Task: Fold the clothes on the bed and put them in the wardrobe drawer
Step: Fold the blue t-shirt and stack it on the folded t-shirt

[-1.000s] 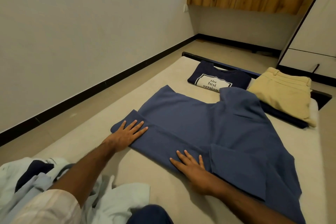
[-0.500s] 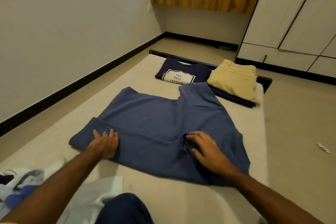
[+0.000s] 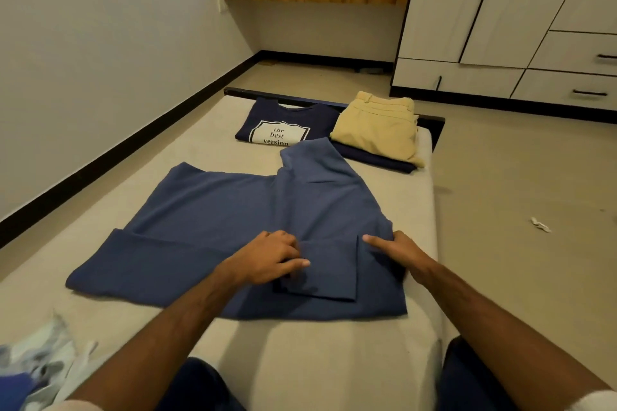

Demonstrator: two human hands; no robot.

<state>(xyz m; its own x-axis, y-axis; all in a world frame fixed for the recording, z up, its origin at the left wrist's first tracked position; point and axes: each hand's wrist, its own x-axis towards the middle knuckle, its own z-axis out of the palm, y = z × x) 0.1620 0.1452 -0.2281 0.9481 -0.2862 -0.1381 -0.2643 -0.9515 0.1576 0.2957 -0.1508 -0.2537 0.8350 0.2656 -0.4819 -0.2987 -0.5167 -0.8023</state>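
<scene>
A large slate-blue cotton T-shirt (image 3: 213, 227) is lying spread on the beige mattress of the bed (image 3: 320, 360), filling the middle of it. The left hand (image 3: 267, 260) is resting on the shirt with knuckles bent and thumb stretched flat along the cloth; its fingertips are tucked out of sight, so whether this grip is pinching fabric or only pressing cannot be told. Just to its right, a folded-over sleeve flap (image 3: 324, 274) is lying between the two hands. The right hand (image 3: 397, 253) is sitting at the flap's far edge, index finger pointing straight across the cloth, the other fingers hidden behind the shirt's side edge, so this grip is also unclear.

Beyond the hands, a folded navy T-shirt with a white printed panel (image 3: 283, 127) is partly covered by the blue shirt's raised sleeve. To its right, folded khaki trousers (image 3: 377, 130) are sitting on a dark garment. Further right, white wardrobe drawers (image 3: 567, 90) are standing closed. Near the left forearm, a blurred pile of pale clothes (image 3: 43, 370) is cut off by the frame.
</scene>
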